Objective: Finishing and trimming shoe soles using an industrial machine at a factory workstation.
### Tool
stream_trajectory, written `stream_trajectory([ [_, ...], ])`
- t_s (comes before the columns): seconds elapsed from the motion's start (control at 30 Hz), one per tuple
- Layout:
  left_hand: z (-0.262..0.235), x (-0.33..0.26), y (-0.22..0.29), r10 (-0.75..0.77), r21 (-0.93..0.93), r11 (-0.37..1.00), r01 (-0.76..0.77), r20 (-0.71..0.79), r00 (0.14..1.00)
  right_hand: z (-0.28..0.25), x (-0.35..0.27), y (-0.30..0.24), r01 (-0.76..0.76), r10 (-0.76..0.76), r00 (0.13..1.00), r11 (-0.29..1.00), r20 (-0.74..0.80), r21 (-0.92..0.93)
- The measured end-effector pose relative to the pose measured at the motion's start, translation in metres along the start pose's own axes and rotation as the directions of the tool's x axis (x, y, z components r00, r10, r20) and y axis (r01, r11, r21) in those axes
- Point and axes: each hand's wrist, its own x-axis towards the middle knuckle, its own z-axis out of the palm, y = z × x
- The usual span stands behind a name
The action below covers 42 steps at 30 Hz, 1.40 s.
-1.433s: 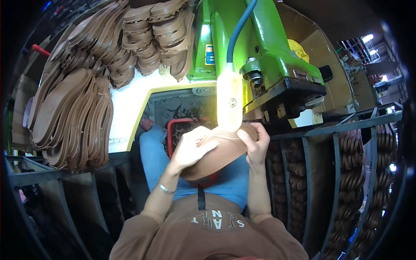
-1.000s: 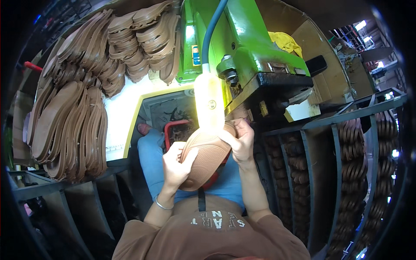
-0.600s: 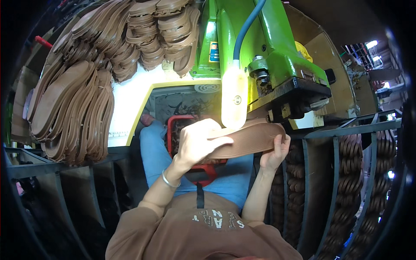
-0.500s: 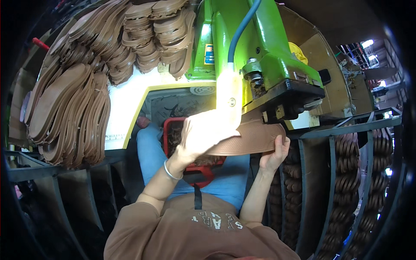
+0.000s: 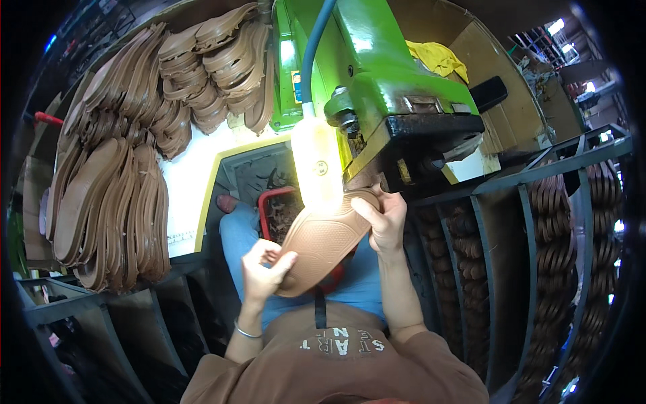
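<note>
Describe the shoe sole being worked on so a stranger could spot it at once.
Find the big green machine at top centre, with a bright lamp hanging beside its black head. Just below it, a brown shoe sole is held between the left hand and right hand. Unlike the stacked soles on the left, it is single, tread up.

A white worktop (image 5: 192, 192) with a yellow edge carries stacks of brown rubber shoe soles (image 5: 114, 202) and the green metal machine (image 5: 363, 74).

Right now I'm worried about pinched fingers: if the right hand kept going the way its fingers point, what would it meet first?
Probably the black head of the green machine: the right hand grips the brown sole just beneath it. Depth unclear.
</note>
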Motion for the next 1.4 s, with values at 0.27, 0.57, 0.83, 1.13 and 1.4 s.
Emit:
stream_trajectory([
  [0.27, 0.068, 0.057, 0.045, 0.171, -0.059, 0.985, -0.162, 0.202, 0.964, -0.006, -0.015, 0.016, 0.108, -0.113, 0.993, 0.968, -0.012, -0.229],
  [0.57, 0.082, 0.039, 0.021, 0.180, -0.311, 0.937, -0.163, 0.029, 0.983, -0.115, -0.153, 0.039, -0.465, 0.482, 0.876, 0.857, 0.028, -0.222],
  [0.83, 0.091, 0.045, 0.041, 0.100, -0.441, 0.897, 0.017, 0.239, 0.966, -0.162, -0.056, -0.040, -0.043, 0.013, 0.977, 0.990, -0.212, -0.137],
  [1.13, 0.027, 0.071, 0.042, 0.186, -0.182, 0.975, -0.129, 0.343, 0.921, -0.109, 0.048, -0.056, 0.051, -0.016, 0.992, 0.961, 0.127, -0.273],
  [1.4, -0.057, 0.064, 0.020, 0.082, -0.290, 0.955, -0.064, 0.050, 0.995, -0.033, 0.020, -0.013, 0.038, -0.005, 0.956, 0.994, 0.292, -0.105],
])
